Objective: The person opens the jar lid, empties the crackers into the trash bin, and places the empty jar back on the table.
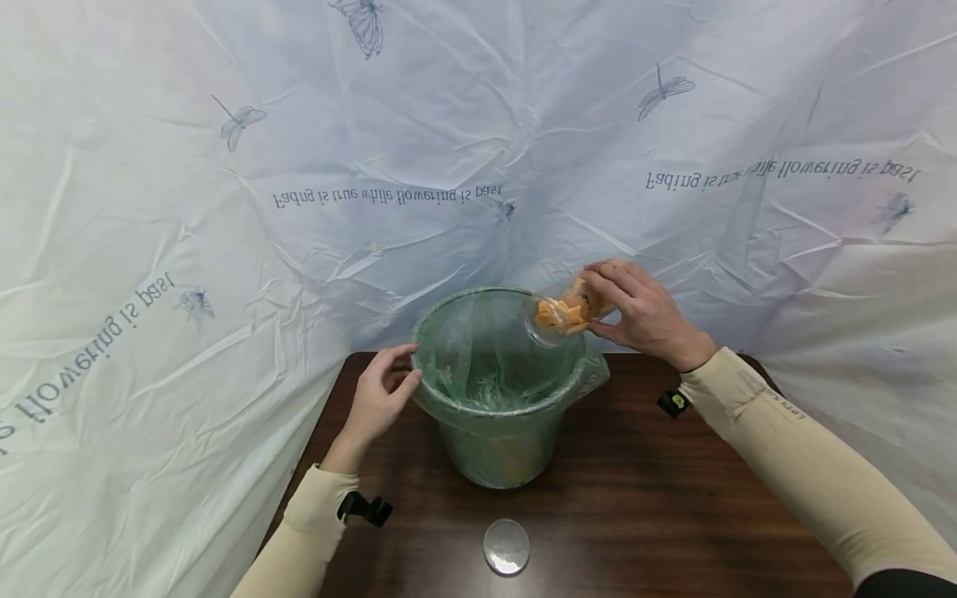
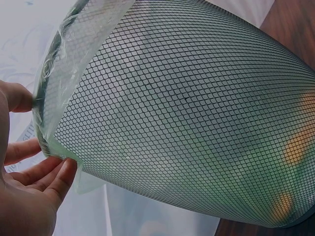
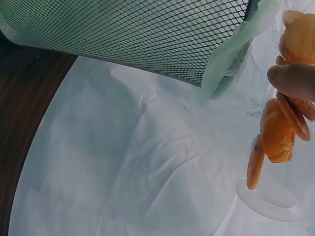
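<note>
A mesh wastebasket [image 1: 497, 453] stands upright, lined with a thin green bag [image 2: 74, 69] folded over its rim. My left hand [image 1: 383, 394] touches the left side of the rim with its fingertips, thumb and fingers spread apart. In my right hand [image 1: 646, 320] is a clear plastic container [image 3: 275, 204], tilted with its round mouth toward the basket, over the right part of the rim. Orange and tan pieces [image 1: 561, 316] lie inside the container; their kind is unclear. Part of the container is hidden behind my fingers.
A clear round lid [image 1: 506, 546] lies on the dark wooden table [image 1: 658, 507] in front of the basket. White printed sheeting [image 1: 389, 124] hangs behind and at both sides. Blurred orange spots [image 2: 295, 147] show through the basket's lower mesh.
</note>
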`<state>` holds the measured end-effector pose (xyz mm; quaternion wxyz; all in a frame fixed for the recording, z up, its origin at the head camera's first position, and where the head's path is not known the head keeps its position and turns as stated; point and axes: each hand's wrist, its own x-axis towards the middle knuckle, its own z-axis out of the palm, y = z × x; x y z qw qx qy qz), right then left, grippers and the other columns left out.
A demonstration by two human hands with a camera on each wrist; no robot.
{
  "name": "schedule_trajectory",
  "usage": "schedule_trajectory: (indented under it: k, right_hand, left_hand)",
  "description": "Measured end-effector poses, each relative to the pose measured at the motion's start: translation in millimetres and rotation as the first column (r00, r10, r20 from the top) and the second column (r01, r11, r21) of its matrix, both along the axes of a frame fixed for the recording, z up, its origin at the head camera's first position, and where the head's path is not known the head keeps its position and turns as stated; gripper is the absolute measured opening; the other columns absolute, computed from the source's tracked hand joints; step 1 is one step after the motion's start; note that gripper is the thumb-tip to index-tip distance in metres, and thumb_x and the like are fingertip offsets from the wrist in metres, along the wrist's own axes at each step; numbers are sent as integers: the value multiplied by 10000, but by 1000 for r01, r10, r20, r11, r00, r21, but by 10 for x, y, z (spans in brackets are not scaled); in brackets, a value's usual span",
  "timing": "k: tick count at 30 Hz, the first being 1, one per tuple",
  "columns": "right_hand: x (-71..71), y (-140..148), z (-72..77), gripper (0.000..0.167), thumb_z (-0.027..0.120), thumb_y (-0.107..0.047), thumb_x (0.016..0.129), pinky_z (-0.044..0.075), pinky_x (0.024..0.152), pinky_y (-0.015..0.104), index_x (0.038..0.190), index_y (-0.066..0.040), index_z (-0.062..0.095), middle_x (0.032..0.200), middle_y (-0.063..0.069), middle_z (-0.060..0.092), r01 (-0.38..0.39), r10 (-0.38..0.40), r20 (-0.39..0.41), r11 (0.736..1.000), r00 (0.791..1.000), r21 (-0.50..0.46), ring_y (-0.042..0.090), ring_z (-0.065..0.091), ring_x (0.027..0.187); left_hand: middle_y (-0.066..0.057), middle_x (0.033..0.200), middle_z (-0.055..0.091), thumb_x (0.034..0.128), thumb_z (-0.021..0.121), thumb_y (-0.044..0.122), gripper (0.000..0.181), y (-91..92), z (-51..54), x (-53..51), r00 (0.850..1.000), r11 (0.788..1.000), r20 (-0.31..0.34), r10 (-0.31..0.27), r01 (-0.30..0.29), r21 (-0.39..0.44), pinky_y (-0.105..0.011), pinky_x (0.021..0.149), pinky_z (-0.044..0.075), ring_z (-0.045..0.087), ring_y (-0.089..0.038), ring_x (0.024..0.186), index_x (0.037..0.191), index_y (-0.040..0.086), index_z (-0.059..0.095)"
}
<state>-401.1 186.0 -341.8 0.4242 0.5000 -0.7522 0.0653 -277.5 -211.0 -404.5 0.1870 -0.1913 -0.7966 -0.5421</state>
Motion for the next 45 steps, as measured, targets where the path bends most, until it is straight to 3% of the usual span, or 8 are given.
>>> schedule_trajectory:
  k: [6, 17, 22, 30, 33, 36, 40, 45]
  right_hand:
    - [8, -12, 18, 909, 952, -189, 561, 418, 1007, 498, 1345, 10, 539, 1270, 205, 566, 12, -12, -22, 1000, 1000, 20, 378, 515, 1167]
    - [16, -30, 32, 898, 942, -215, 578, 410, 1014, 525, 1346, 8, 533, 1279, 211, 562, 51, -48, -59, 997, 997, 57, 390, 511, 1169]
    - [11, -35, 35, 868, 924, -202, 604, 410, 1003, 526, 1349, 4, 530, 1276, 212, 558, 53, -48, -74, 996, 996, 65, 396, 507, 1164]
    - [-3, -48, 42, 855, 927, -216, 607, 422, 975, 526, 1339, 0, 543, 1251, 204, 572, 50, -39, -125, 994, 991, 92, 394, 520, 1139]
    - [-4, -64, 33, 682, 839, -174, 734, 423, 1016, 510, 1328, 14, 562, 1256, 204, 591, 67, -41, -208, 991, 977, 120, 386, 537, 1153]
    - [13, -83, 14, 380, 580, -99, 964, 413, 1067, 473, 1330, 5, 574, 1289, 182, 599, 114, -51, -319, 977, 946, 182, 345, 549, 1193]
    - [54, -100, 9, 421, 268, -15, 1059, 361, 1128, 428, 1344, -32, 578, 1343, 142, 585, 163, -57, -388, 955, 920, 247, 284, 524, 1257]
    - [72, -91, 73, 375, 405, -9, 1030, 307, 1163, 442, 1379, -28, 540, 1374, 145, 555, 179, -90, -331, 952, 939, 249, 295, 490, 1292]
  left_hand:
    - [-286, 1193, 532, 936, 609, 6, 393, -2, -13, -10, 1000, 1000, -11, -2, 2, 6, -202, 831, 525, 571, -401, 1045, 1301, -116, 527]
    - [-285, 1207, 528, 942, 611, 24, 393, -3, 0, 1, 1000, 1000, 7, -2, 2, 9, -333, 865, 542, 575, -386, 1066, 1305, -105, 531]
    - [-282, 1212, 527, 944, 610, 27, 395, -3, 11, 4, 1000, 1000, 9, 1, -1, 5, -458, 873, 532, 574, -382, 1069, 1308, -105, 529]
    - [-282, 1209, 529, 942, 613, 26, 396, -3, 6, 4, 1000, 1000, 13, 6, -6, 4, -445, 872, 532, 573, -379, 1066, 1306, -105, 531]
    - [-286, 1212, 529, 942, 613, 26, 396, -5, 2, 1, 1000, 1000, 7, 6, -6, 2, -447, 870, 533, 573, -382, 1062, 1306, -107, 531]
    - [-278, 1216, 529, 944, 609, 28, 396, -10, -7, -4, 1000, 1000, 4, 3, -3, 1, -440, 873, 534, 570, -385, 1063, 1309, -104, 529]
    - [-265, 1223, 526, 947, 606, 31, 398, -14, -18, -7, 1000, 1000, 10, -2, 2, 2, -417, 875, 536, 566, -381, 1067, 1315, -98, 526]
    - [-280, 1223, 525, 944, 608, 22, 400, -13, -20, -2, 1000, 1000, -2, -3, 3, 3, -400, 866, 539, 568, -387, 1059, 1314, -104, 524]
